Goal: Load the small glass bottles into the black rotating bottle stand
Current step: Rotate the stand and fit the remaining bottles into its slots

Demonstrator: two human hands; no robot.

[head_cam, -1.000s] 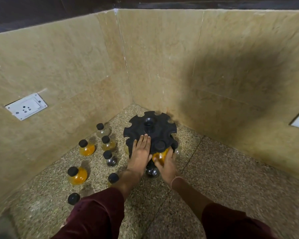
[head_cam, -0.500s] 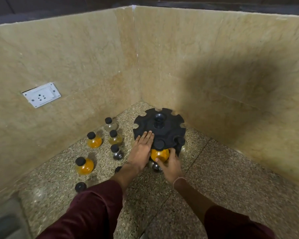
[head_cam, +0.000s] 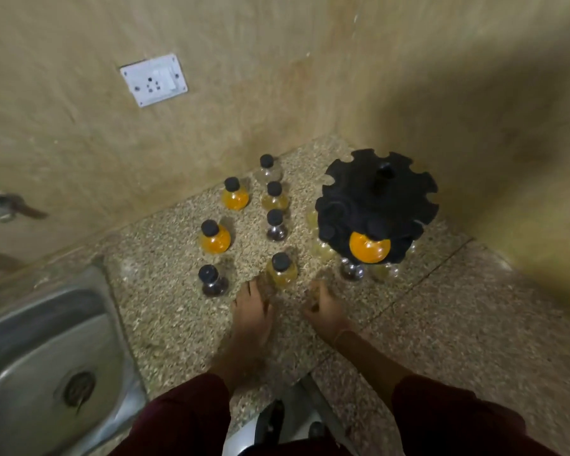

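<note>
Speckled stone counter [head_cam: 178, 324] against tan walls, blurred by motion. Right of centre, black rotating bottle stand [head_cam: 379, 199], notched rim, central post; orange bottle [head_cam: 370, 247] seated in its near slot, a dark bottle [head_cam: 351, 270] and paler ones below the rim. Left of stand, seven loose small bottles with black caps: two orange [head_cam: 214, 239], [head_cam: 234, 196], a pale yellow one [head_cam: 282, 272] nearest the hands, others clear or dark. Lower centre, left hand [head_cam: 252, 315] flat, fingers together, tips just beside the yellow bottle, holding nothing. Right hand [head_cam: 324, 307] loosely curled, empty as far as the blur allows. Steel sink [head_cam: 0, 366] lower left; white socket [head_cam: 153, 80] upper left
</note>
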